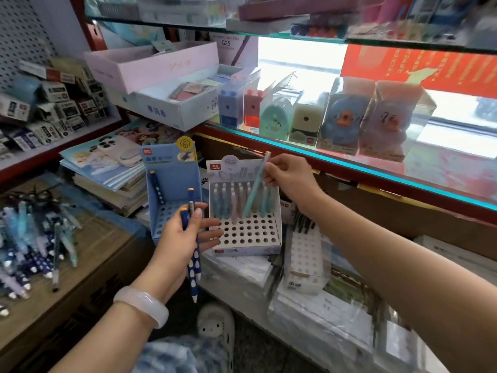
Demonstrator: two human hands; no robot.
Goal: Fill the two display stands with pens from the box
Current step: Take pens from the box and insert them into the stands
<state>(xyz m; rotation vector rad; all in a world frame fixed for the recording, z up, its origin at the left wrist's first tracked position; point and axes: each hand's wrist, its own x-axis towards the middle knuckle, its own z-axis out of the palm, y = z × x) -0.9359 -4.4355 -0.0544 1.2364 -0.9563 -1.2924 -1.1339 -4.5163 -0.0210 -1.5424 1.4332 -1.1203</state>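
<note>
A teal pen point(254, 188) is being pinched in the right grip point(286, 179), seemingly lowered toward a hole in the white stand point(250, 232) below; dark blue pens point(192, 249) are being held in the left grip point(180, 232).

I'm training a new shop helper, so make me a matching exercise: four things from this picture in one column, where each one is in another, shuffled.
1. teal pen
2. dark blue pens
3. blue display stand
4. loose pens

A. lying on the cardboard box at far left
B. gripped in the left hand
C. pinched in the right hand
D. standing left of the white display stand

Pairs: 1-C, 2-B, 3-D, 4-A
</note>
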